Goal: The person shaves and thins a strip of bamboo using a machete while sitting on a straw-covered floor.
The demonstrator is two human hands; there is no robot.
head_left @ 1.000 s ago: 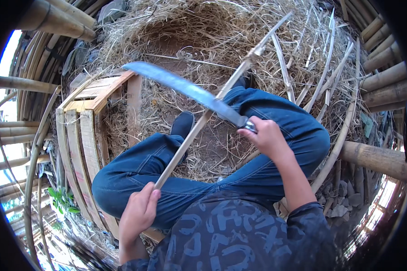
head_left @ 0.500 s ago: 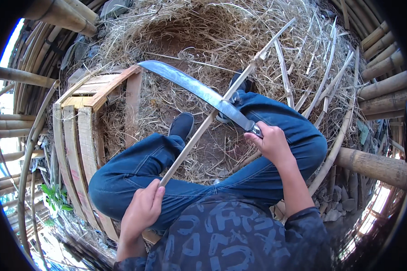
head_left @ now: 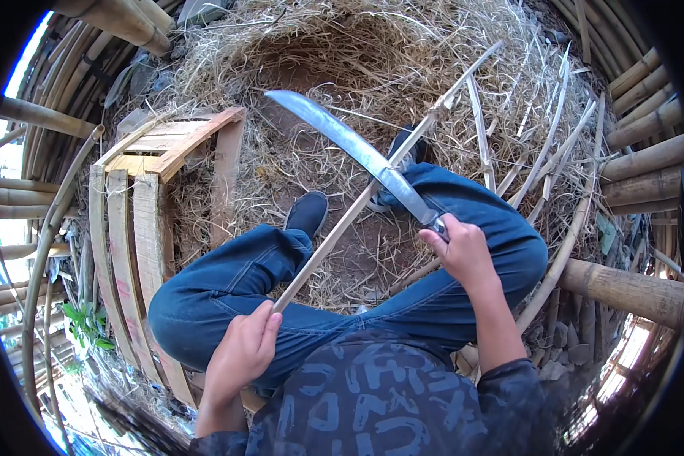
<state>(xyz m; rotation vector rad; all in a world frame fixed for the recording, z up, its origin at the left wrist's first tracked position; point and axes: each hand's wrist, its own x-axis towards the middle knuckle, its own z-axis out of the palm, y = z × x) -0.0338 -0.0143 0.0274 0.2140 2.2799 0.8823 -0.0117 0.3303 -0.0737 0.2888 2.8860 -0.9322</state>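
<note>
My left hand (head_left: 243, 346) is closed round the lower end of a long, thin bamboo strip (head_left: 329, 247). The strip slants up to the far right over my legs, with a knobby node near its far part. My right hand (head_left: 463, 251) grips the dark handle of a machete (head_left: 330, 135) beside my right knee. Its broad, curved blade points to the far left and crosses the strip about midway, apparently against it. The blade hides a short piece of the strip.
A slatted wooden crate (head_left: 148, 220) stands on my left. Dry straw (head_left: 334, 45) covers the ground ahead, with several split bamboo strips (head_left: 482, 133) lying at the right. A thick bamboo pole (head_left: 623, 290) juts in near my right knee. Bamboo walls (head_left: 646, 167) surround the place.
The machete's tip has swung to the right, away from the crate's corner, and its handle has come slightly nearer to me. The strip and my left hand have barely shifted.
</note>
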